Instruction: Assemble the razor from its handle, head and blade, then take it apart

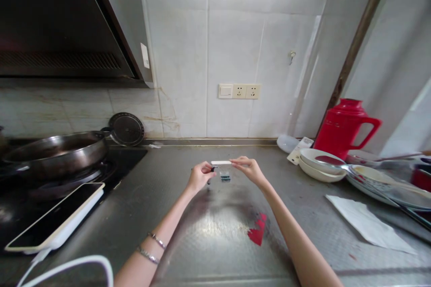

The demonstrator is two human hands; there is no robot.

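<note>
Since the left hand (200, 175) and right hand (248, 168) each have a grip pinched on an end of the white strip (221, 162), just above the counter (215, 242), I'd hold it level. Light pinch, no bending.

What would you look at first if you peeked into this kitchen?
Right in the middle, the left hand and the right hand pinch a small white strip between them above the grey counter. The bright red jug stands at the back right behind stacked white bowls. A big dark pan sits on the stove at the left.
</note>
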